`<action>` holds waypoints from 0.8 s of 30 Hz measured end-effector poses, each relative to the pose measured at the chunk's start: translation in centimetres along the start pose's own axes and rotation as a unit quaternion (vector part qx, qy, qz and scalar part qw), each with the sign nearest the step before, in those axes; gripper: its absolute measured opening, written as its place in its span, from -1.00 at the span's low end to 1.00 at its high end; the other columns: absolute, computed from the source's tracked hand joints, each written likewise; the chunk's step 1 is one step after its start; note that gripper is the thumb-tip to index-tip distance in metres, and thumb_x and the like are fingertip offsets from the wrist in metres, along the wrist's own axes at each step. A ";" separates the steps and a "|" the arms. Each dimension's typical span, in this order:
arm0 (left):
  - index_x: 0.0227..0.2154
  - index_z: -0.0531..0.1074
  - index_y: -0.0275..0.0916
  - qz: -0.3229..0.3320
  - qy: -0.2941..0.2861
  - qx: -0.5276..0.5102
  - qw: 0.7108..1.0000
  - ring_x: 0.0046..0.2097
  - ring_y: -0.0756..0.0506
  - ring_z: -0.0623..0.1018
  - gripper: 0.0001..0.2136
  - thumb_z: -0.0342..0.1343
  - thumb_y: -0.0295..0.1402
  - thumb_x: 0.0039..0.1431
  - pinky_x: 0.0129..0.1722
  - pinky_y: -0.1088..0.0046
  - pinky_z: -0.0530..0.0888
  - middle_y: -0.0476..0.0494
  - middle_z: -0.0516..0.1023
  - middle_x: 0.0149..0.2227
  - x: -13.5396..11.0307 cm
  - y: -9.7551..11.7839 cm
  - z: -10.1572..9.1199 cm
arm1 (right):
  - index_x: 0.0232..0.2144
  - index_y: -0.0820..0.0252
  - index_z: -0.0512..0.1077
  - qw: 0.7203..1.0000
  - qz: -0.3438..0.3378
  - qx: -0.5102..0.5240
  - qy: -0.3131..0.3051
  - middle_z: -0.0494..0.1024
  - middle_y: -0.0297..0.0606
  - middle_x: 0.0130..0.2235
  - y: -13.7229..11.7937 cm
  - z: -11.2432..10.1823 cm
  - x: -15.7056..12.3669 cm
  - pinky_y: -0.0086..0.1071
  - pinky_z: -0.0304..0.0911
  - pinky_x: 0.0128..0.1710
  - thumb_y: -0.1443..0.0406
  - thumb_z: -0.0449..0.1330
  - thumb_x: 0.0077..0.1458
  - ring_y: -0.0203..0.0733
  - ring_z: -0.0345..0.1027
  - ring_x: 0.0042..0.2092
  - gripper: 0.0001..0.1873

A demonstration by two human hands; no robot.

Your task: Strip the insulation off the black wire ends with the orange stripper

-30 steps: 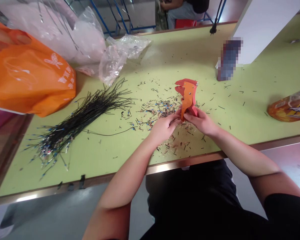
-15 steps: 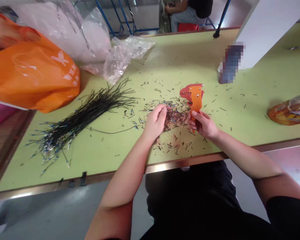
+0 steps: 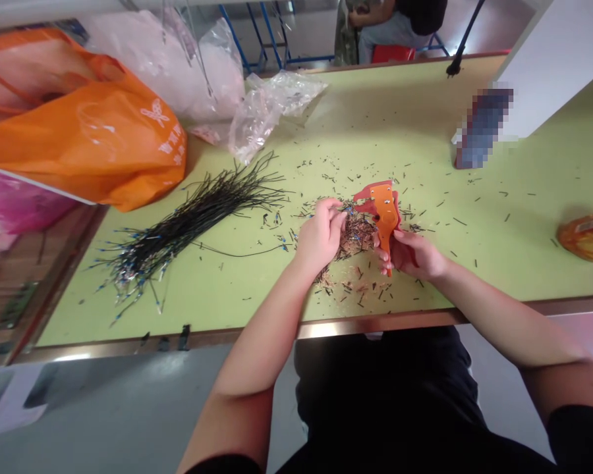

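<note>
My right hand (image 3: 412, 255) grips the handle of an orange plastic wire stripper (image 3: 385, 214), which stands upright over the table. My left hand (image 3: 321, 236) is close beside the tool, its fingers pinched on a short thin wire (image 3: 346, 209) with a blue tip. Below the hands lies a loose heap of cut wire bits (image 3: 353, 240). To the left, a long bundle of black wires with blue-tipped ends (image 3: 188, 227) rests on the green tabletop (image 3: 474, 250). Small dark wire pieces are scattered widely around it.
An orange plastic bag (image 3: 93, 138) and clear plastic bags (image 3: 257, 118) sit at the table's far left. A pixelated object (image 3: 484, 128) stands by a white box (image 3: 538, 79). A snack packet (image 3: 590, 237) lies at the right. A seated person (image 3: 395, 23) is beyond the table.
My left hand has moved back up beside the tool, closer than half a second ago. The tool now stands more upright in my right hand. The view has shifted, moving the table contents rightward.
</note>
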State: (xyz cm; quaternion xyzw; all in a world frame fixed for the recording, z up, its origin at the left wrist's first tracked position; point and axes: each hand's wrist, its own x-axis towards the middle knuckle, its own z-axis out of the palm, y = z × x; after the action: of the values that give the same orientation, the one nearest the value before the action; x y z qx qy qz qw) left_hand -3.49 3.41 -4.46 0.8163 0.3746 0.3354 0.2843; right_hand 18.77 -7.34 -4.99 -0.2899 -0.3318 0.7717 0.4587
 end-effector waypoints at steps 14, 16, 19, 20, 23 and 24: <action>0.09 0.35 -0.19 0.032 0.037 -0.039 0.998 -0.04 -0.11 0.68 -0.80 0.00 -0.44 0.49 0.02 0.27 0.57 -0.18 0.70 -0.08 0.1 -0.5 0.2 | -0.11 0.21 0.44 0.998 0.037 0.029 -0.034 0.49 -0.31 -0.35 0.0 -0.4 -0.1 -0.31 0.51 -0.34 -0.04 0.33 0.27 -0.25 0.41 -0.41 -0.55; 0.08 0.35 -0.19 0.027 0.043 -0.043 0.998 -0.03 -0.11 0.69 -0.81 0.04 -0.43 0.48 0.03 0.28 0.57 -0.18 0.71 -0.09 0.1 -0.4 0.2 | -0.12 0.21 0.43 0.998 0.039 0.027 -0.033 0.49 -0.31 -0.35 0.1 -0.4 0.0 -0.30 0.51 -0.35 -0.04 0.32 0.26 -0.24 0.40 -0.41 -0.56; 0.05 0.37 -0.18 0.030 0.046 -0.021 0.998 0.00 -0.12 0.68 -0.82 0.07 -0.46 0.46 0.05 0.27 0.57 -0.15 0.72 -0.12 0.1 -0.1 0.1 | -0.13 0.20 0.43 0.998 0.043 0.020 -0.031 0.50 -0.31 -0.35 0.3 -0.4 0.1 -0.31 0.51 -0.36 -0.05 0.33 0.25 -0.23 0.40 -0.41 -0.55; 0.05 0.38 -0.18 0.031 0.046 -0.013 0.998 0.00 -0.12 0.68 -0.82 0.08 -0.47 0.46 0.05 0.27 0.58 -0.15 0.73 -0.13 0.1 0.1 0.1 | -0.14 0.20 0.43 0.999 0.042 0.016 -0.030 0.51 -0.31 -0.36 0.4 -0.3 0.1 -0.32 0.51 -0.36 -0.06 0.34 0.25 -0.23 0.41 -0.40 -0.55; 0.04 0.40 -0.18 0.032 0.047 -0.004 0.998 0.00 -0.12 0.69 -0.83 0.09 -0.48 0.45 0.02 0.27 0.60 -0.15 0.73 -0.12 0.2 0.3 -0.1 | -0.15 0.22 0.45 0.999 0.031 -0.002 -0.023 0.50 -0.32 -0.37 0.5 0.0 0.1 -0.34 0.51 -0.37 -0.05 0.34 0.26 -0.25 0.40 -0.41 -0.55; 0.03 0.40 -0.18 0.031 0.048 -0.006 0.998 -0.01 -0.12 0.69 -0.83 0.10 -0.48 0.45 0.01 0.27 0.60 -0.15 0.73 -0.11 0.1 0.4 -0.1 | -0.15 0.23 0.46 0.999 0.027 -0.009 -0.018 0.50 -0.32 -0.37 0.5 0.1 0.1 -0.36 0.50 -0.38 -0.04 0.34 0.27 -0.26 0.39 -0.42 -0.56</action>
State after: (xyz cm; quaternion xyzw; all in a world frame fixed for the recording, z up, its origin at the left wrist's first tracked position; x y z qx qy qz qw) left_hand -3.33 3.35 -4.12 0.8089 0.3598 0.3852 0.2604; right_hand 18.37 -7.43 -5.35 -0.2887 -0.3388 0.7857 0.4295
